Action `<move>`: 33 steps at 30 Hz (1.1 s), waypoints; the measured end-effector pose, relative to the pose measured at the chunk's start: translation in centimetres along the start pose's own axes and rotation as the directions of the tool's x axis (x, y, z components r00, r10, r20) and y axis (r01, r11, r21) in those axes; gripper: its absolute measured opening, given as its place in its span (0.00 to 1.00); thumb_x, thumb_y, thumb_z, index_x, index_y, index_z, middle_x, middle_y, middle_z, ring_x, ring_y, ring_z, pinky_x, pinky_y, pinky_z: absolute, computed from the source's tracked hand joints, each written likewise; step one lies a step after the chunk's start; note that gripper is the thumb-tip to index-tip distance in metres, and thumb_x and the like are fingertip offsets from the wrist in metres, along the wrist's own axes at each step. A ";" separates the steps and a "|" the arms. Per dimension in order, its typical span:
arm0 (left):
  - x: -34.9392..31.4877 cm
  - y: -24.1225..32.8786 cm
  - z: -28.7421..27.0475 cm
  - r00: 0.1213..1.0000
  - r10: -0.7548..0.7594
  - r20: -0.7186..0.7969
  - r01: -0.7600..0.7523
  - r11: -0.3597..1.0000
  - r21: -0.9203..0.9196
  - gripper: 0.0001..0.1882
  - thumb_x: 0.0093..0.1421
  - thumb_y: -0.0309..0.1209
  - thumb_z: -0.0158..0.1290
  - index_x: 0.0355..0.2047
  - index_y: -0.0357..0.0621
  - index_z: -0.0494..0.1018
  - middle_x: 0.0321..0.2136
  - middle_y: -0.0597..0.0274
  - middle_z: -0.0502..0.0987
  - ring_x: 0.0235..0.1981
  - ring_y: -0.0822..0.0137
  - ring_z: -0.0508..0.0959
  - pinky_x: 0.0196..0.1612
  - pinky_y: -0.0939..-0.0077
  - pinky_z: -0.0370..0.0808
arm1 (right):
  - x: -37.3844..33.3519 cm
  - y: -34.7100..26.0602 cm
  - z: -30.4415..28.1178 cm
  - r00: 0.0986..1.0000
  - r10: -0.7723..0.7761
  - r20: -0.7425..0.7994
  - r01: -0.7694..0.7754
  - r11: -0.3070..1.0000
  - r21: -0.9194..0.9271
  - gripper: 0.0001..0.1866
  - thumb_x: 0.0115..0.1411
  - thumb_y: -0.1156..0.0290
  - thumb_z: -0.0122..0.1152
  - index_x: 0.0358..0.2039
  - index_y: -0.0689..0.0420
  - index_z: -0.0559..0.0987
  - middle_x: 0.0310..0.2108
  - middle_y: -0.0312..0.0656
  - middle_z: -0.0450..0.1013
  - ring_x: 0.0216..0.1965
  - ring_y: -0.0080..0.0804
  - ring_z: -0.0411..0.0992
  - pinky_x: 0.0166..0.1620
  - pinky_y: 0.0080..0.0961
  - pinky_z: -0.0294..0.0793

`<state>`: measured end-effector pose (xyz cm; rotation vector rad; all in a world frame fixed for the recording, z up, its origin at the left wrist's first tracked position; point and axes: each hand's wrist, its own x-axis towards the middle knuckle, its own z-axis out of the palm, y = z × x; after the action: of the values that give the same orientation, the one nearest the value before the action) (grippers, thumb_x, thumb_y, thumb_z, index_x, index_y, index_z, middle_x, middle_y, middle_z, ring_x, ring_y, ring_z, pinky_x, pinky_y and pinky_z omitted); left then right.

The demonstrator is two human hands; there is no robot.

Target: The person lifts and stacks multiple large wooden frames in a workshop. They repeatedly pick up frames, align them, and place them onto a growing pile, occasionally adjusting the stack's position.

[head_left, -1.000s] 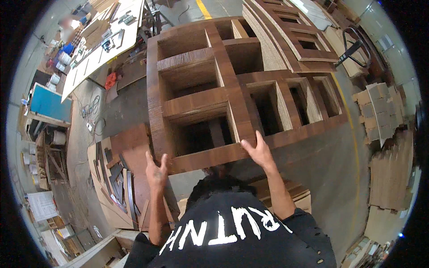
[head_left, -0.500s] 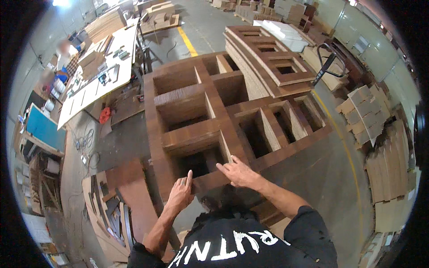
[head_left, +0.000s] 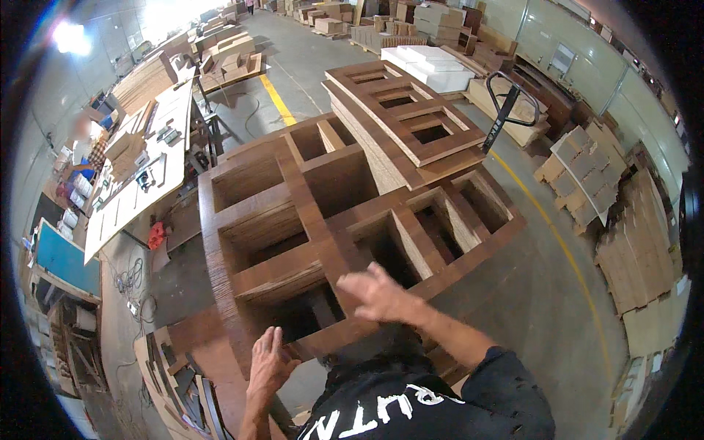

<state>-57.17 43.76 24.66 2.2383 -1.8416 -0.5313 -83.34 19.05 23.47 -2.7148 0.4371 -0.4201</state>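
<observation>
One brown stack: wood-faced panels point(head_left: 328, 242) with rectangular openings lie piled flat before the person, near edge toward the body.
Left hand: the left hand point(head_left: 271, 363) is at the stack's near left corner, fingers close together, thumb apart, gripping nothing; contact is unclear.
Right hand: the right hand point(head_left: 378, 293), blurred, is over the near edge, fingers stretched out, holding nothing visible.
Layers: piling looks largely done, judging by the many raw edges inside the openings; wavy ones on the right suggest some layers remain out of line.
Far right corner: a smaller curved-edged brown panel pile point(head_left: 389, 125), with a black looped handle point(head_left: 502, 121) beyond.
Floor: grey concrete floor point(head_left: 528, 293) carrying yellow painted lines point(head_left: 276, 99); thin brown and black wood strips point(head_left: 183, 389) lie off the near left corner.
Room: a long white-topped workbench point(head_left: 139, 191) and another person at left; tan cardboard piles point(head_left: 645, 264) at right.
</observation>
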 end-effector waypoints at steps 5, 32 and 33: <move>6.3 8.5 0.5 0.973 -0.087 -0.212 0.024 0.959 -0.281 0.44 0.54 0.35 0.67 0.67 0.41 0.58 0.52 0.45 0.76 0.53 0.47 0.77 0.55 0.58 0.75 | -1.0 23.8 -11.6 0.884 0.401 -0.238 -0.442 0.885 -0.150 0.41 0.49 0.60 0.71 0.63 0.60 0.68 0.64 0.51 0.65 0.65 0.47 0.61 0.67 0.47 0.56; 26.7 31.0 18.1 0.874 -0.469 -0.126 -0.043 0.184 -0.982 0.28 0.71 0.38 0.51 0.64 0.32 0.62 0.54 0.53 0.77 0.53 0.66 0.77 0.56 0.72 0.74 | 7.0 44.1 -27.4 0.803 0.125 0.583 0.030 0.968 -0.248 0.41 0.44 0.57 0.75 0.56 0.63 0.71 0.51 0.55 0.74 0.54 0.52 0.71 0.57 0.40 0.71; 29.6 31.1 17.8 0.908 -0.397 -0.130 -0.066 0.171 -0.983 0.31 0.71 0.43 0.51 0.65 0.32 0.62 0.55 0.51 0.76 0.55 0.65 0.76 0.58 0.71 0.73 | 6.7 42.9 -27.4 0.797 0.136 0.588 0.035 0.962 -0.269 0.41 0.44 0.57 0.75 0.56 0.63 0.71 0.50 0.55 0.75 0.54 0.52 0.72 0.56 0.40 0.72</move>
<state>-87.52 9.74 15.46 1.3707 -0.5610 -0.9112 -97.07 -29.53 32.67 -2.8751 0.3982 0.5668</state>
